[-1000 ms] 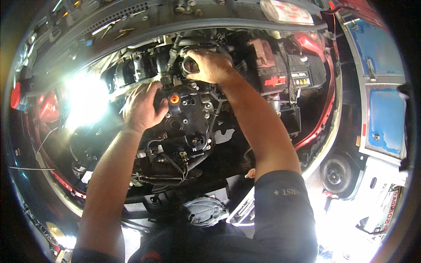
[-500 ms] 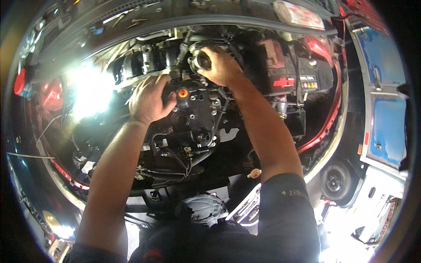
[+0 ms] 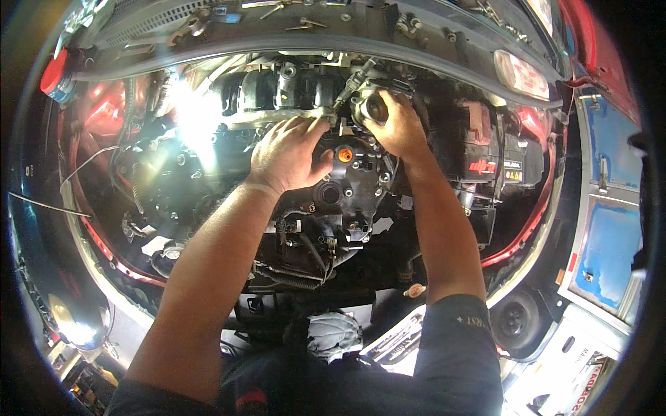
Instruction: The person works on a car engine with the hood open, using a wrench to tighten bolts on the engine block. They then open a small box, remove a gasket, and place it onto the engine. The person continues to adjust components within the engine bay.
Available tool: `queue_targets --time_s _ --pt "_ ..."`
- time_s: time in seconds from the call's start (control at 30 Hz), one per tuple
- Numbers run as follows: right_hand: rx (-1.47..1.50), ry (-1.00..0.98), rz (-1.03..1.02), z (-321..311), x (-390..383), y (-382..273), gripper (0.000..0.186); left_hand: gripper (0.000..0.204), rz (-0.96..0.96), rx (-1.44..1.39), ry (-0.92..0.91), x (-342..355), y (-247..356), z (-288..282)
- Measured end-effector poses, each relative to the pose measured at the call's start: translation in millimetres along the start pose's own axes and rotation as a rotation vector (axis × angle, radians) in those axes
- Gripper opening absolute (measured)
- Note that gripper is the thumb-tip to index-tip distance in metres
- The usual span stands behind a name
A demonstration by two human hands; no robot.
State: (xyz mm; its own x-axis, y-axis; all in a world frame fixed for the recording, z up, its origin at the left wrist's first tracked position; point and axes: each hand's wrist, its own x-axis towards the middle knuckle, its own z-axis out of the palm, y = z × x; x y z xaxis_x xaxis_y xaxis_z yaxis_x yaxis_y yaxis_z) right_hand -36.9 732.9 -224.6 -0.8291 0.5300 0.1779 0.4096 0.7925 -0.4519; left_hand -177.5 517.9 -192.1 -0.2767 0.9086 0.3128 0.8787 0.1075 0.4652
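Observation:
My right hand (image 3: pixel 404 133) is closed on a round throttle body (image 3: pixel 373 109), thumb and fingers at either side of its open bore. It sits at the right end of a black intake manifold (image 3: pixel 251 93). My left hand (image 3: pixel 286 156) rests at the manifold's near edge, fingers reaching over it and thumb spread apart; the undersides of the fingers are hidden. Just right of that thumb, an orange-ringed opening (image 3: pixel 345 155) stands on the black engine cover (image 3: pixel 350 191). A darker round opening (image 3: pixel 328 193) lies nearer me.
A battery (image 3: pixel 494 161) sits right of the engine. A glaring light (image 3: pixel 191 121) washes out the left side. Loose bolts and tools (image 3: pixel 281 10) lie along the far ledge, with a red-capped container (image 3: pixel 57 78) at its left end. Hoses and wiring (image 3: pixel 295 277) cross the front.
The view has shifted, so the engine bay appears further right and slightly lower. Both hands stay at the same parts, the right one still on the throttle body.

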Motion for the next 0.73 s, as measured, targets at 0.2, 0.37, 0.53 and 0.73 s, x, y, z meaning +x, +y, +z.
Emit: queue_targets --time_s 0.2,0.37,0.53,0.73 --pt "-0.063 -0.069 0.070 8.6 4.0 -3.5 0.066 0.038 0.002 0.017 -0.003 -2.2 -1.0 2.0" --pt "0.103 -0.093 0.232 -38.6 29.6 30.1 0.055 0.047 -0.015 0.034 -0.101 0.7 -1.9 -0.5" --pt "-0.262 -0.019 0.261 -37.6 38.5 67.2 0.045 0.042 0.005 0.029 -0.076 1.8 -1.8 0.9" --pt "-0.243 -0.427 0.567 -23.1 68.4 94.1 0.072 0.042 0.006 0.055 -0.087 0.7 -3.3 2.8"
